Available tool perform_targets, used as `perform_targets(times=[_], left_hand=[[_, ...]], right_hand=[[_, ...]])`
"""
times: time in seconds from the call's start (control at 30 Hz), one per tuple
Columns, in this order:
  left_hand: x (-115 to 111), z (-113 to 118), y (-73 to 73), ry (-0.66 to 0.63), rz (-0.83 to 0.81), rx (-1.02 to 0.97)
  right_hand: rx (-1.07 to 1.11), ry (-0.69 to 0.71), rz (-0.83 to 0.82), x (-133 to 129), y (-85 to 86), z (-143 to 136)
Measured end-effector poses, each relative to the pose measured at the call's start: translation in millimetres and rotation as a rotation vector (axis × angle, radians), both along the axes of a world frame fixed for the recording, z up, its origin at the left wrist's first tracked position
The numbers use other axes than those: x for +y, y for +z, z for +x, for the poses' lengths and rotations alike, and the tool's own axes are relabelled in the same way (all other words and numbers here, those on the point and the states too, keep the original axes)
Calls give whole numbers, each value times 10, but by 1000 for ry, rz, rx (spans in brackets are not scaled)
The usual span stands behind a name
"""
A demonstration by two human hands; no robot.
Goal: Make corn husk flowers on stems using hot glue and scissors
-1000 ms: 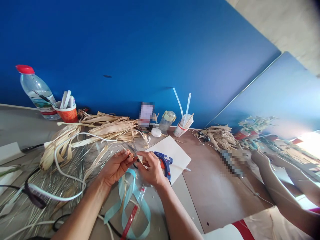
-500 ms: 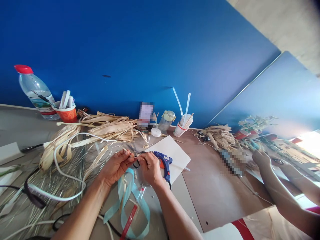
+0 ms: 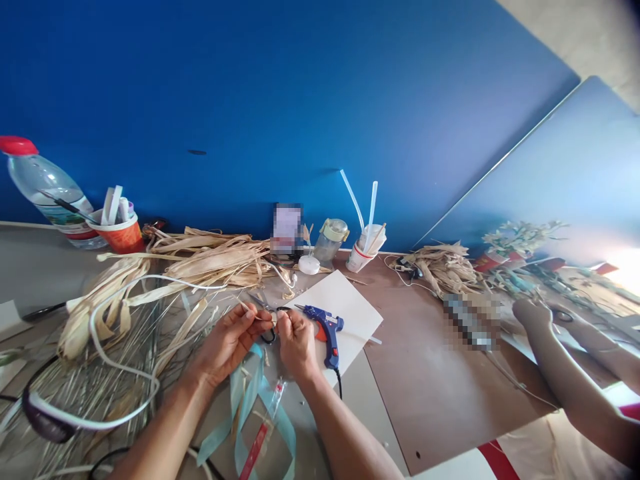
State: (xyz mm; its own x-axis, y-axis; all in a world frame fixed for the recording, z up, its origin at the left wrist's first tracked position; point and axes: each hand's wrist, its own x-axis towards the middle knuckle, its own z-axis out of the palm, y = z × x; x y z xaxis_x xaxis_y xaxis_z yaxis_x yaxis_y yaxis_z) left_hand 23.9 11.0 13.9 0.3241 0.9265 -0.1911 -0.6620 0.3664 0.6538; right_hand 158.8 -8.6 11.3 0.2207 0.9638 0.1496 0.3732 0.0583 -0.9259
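Observation:
My left hand (image 3: 231,341) is closed, its thumb and fingers pinching a thin pale strip (image 3: 244,305) that looks like dried plant. The fingertips of my right hand (image 3: 299,345) are pinched around the strip's other end, close to the left ones. Just behind my fingers lie scissors with black handles (image 3: 269,336), partly hidden. A blue glue gun (image 3: 330,325) rests on a white sheet (image 3: 356,313) right beside my right hand. Light blue ribbon (image 3: 289,437) lies in loops between my forearms, with a red and clear strip (image 3: 257,445) over it.
Dried corn husks (image 3: 215,260) and thin stalks cover the left side, crossed by a white cable (image 3: 95,333). Along the blue panel stand a bottle (image 3: 55,200), an orange cup (image 3: 123,235), a jar (image 3: 330,240) and a cup with glue sticks (image 3: 361,257). Another person's arms (image 3: 555,353) are at right.
The view has turned slightly to the right. My fingertips have come a little closer together on the strip, and more of the glue gun shows beside my right hand.

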Motion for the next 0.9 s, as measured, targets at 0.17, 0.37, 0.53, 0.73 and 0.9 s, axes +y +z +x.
perform_targets(times=[0.17, 0.37, 0.53, 0.73, 0.9], left_hand=[[-19, 36, 4, -39, 58, 85], [-31, 82, 10, -58, 158, 222], [-7, 65, -52, -95, 110, 270], [-4, 31, -61, -81, 164, 451], [-30, 51, -20, -93, 252, 561]], right_hand=[[53, -19, -30, 5, 19, 2], [130, 112, -68, 10, 28, -14], [31, 111, -86, 46, 1, 58], [-17, 164, -79, 44, 12, 67], [-19, 184, -110, 27, 56, 43]])
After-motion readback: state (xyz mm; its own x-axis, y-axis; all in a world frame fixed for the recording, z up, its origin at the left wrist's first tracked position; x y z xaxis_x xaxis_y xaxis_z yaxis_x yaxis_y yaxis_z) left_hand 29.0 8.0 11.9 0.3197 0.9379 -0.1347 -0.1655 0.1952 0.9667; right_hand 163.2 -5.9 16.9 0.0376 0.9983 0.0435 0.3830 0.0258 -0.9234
